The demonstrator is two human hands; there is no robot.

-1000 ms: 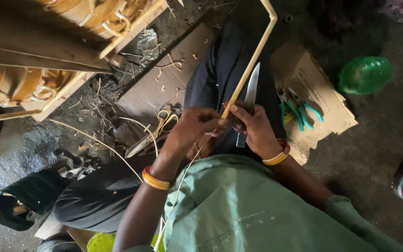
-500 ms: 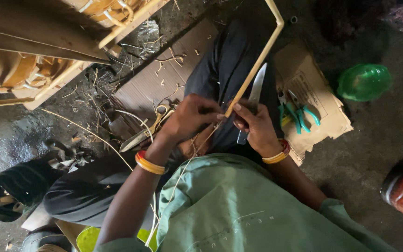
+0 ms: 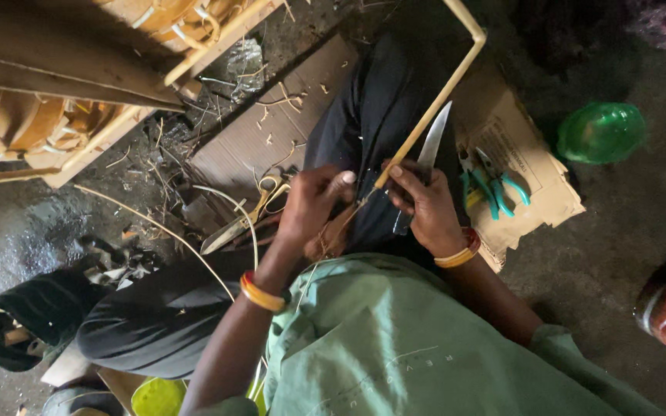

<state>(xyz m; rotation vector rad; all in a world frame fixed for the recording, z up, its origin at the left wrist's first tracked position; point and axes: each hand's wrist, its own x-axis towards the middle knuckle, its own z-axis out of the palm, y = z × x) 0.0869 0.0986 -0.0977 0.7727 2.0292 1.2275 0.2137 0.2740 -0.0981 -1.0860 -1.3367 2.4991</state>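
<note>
I am splitting cane: my right hand [image 3: 429, 209] grips the knife [image 3: 428, 154] beside the cane stick [image 3: 424, 127]; my left hand [image 3: 311, 204] pinches its lower end. Next, I judge, the blade needs steady pressure.

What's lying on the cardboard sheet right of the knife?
On the cardboard lie teal-handled pliers. The right hand and knife cover its near edge; anything beneath the sheet is hidden.

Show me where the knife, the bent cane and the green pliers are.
knife [image 3: 434, 139], head view, middle of the blade.
bent cane [image 3: 433, 104], head view, straight stretch below the bend.
green pliers [image 3: 495, 185], head view, where the handles meet.
</note>
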